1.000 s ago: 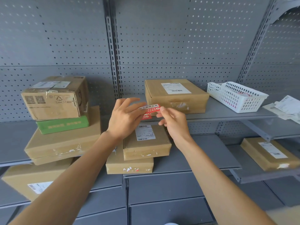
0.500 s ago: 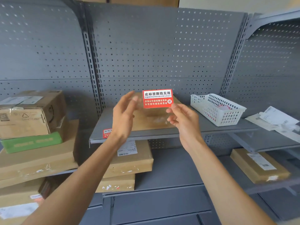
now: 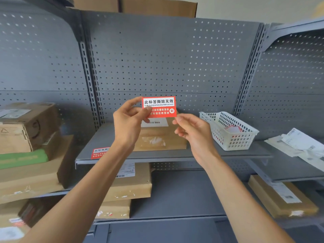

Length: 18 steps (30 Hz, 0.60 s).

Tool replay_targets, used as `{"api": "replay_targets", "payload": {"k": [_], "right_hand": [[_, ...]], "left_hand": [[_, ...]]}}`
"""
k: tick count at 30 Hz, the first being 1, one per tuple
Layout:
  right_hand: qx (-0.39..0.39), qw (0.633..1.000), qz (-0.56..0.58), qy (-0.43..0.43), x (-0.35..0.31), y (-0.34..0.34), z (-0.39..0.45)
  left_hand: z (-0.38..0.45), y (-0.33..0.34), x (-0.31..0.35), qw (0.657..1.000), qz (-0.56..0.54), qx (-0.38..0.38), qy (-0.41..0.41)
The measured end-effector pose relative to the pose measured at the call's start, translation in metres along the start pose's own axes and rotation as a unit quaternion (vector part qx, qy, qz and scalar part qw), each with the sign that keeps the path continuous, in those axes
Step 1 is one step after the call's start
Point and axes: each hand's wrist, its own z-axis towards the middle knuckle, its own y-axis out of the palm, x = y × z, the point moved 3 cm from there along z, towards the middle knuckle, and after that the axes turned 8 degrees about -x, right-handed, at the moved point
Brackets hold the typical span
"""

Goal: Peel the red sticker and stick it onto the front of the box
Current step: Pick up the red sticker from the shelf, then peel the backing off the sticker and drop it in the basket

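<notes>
Red sticker (image 3: 161,106): held up in the air, face toward the camera, white band with black characters on top, white characters on red below.
Left hand (image 3: 128,124): pinches the sticker's left edge, thumb over the lower-left corner of the print, fingers curled behind it.
Right hand (image 3: 192,131): fingertips meet the sticker's lower-right corner; whether they clamp it or only touch it cannot be told.
Box (image 3: 160,137): directly behind and below the grip, lying flat on the grey shelf (image 3: 175,153), a white barcode label on top partly hidden by the sticker; clear tape on its front face.
White basket (image 3: 229,131): right of the grip, on the same shelf, apart from the box.
Second red sticker (image 3: 99,152): below-left of the grip, at the shelf's front edge.
Stacked cartons (image 3: 29,148): far left of the grip.
</notes>
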Motion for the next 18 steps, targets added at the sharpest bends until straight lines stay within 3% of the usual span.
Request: {"api": "replay_targets", "payload": {"k": [18], "right_hand": [[-0.016,0.999,-0.036,-0.001,0.012,0.005,0.016]], "left_hand": [[0.019,-0.007,-0.016,0.995,0.071,-0.035,-0.062]]}}
